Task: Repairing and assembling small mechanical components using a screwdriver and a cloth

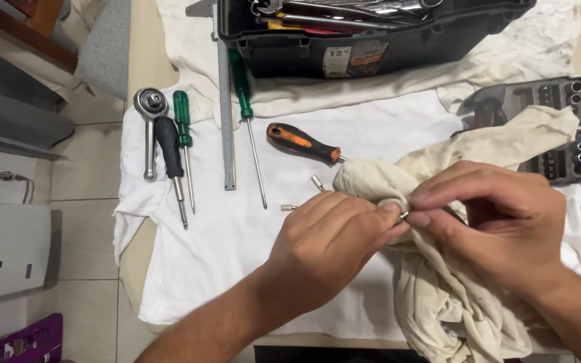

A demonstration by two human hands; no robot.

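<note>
Both hands meet near the right of the worktop (144, 60), over a crumpled cream rag (452, 296). The left hand (327, 245) is curled, its fingertips pinched together on a fold of the rag and on a small metal bit (403, 216) that shows only as a glint between the two hands. The right hand (499, 225) is also closed, thumb and forefinger pinching the same bit from the other side, with the rag bunched under its palm. A white cloth (237, 242) covers the worktop. On it, just left of the hands, lie two loose bits (317, 182) and (289, 208), and an orange-and-black screwdriver (302, 142) whose shaft runs under the rag. Further left lie a green-handled screwdriver (249, 128), a steel ruler (226, 114), a second green screwdriver (184, 144), a black-handled driver (171, 165) and a ratchet wrench (150, 124). At the far edge stands an open black toolbox (371, 47) holding wrenches, and at the far right a dark socket set case (566, 128), partly covered by the rag.
</note>
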